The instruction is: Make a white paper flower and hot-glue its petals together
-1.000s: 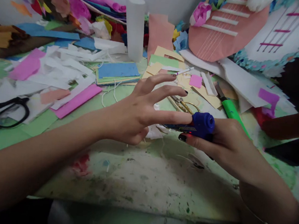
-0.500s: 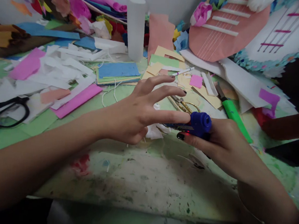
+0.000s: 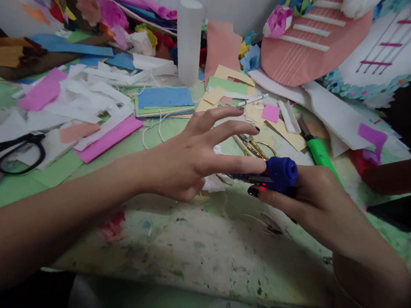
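Observation:
My right hand is wrapped round a blue glue gun, which has a small red light on its side. The gun's front end points left, under my left hand. My left hand hovers over the table with its fingers spread and stretched to the right. Its index fingertip reaches the blue body and seems to touch it. The left thumb is mostly hidden. Crumpled white paper shows just below the left index finger; whether it is touched, I cannot tell. Gold-handled scissors lie just behind the gun.
Black-framed glasses and white paper strips lie at left. A stack of coloured cards lies behind my left hand, near a standing white cylinder. A green-handled knife lies at right. Paper guitar shapes stand behind.
The view has shifted slightly, so everything sits a little farther right. Both hands keep nearly the same pose, and the glue gun stays in my right hand.

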The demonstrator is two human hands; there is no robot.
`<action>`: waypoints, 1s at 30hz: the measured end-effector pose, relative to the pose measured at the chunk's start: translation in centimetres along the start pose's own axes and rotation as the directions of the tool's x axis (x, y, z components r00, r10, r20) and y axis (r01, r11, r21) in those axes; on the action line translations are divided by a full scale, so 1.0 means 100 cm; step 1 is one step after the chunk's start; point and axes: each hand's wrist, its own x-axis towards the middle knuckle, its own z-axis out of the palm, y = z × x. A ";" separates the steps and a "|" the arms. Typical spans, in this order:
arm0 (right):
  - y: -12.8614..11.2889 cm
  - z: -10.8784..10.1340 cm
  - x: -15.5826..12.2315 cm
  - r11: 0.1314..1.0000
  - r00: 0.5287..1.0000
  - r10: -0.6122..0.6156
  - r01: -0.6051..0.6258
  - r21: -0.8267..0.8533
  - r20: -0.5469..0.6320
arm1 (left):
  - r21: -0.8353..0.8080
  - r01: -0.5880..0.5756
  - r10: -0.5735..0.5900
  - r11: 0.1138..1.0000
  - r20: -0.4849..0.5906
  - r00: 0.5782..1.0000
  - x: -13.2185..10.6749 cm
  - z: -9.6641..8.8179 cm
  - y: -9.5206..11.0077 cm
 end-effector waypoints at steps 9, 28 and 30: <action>-0.001 0.006 0.004 1.000 1.000 -0.011 0.011 0.006 -0.027 | 0.010 -0.010 0.010 1.000 0.007 1.000 -0.002 -0.001 -0.003; 0.004 0.002 0.001 0.995 0.996 -0.050 0.044 -0.084 -0.072 | 0.022 0.004 -0.004 1.000 0.018 1.000 -0.001 0.000 -0.001; 0.004 0.003 0.002 0.995 0.994 -0.062 0.055 -0.089 -0.087 | 0.027 0.002 -0.003 1.000 0.022 1.000 -0.001 0.000 -0.001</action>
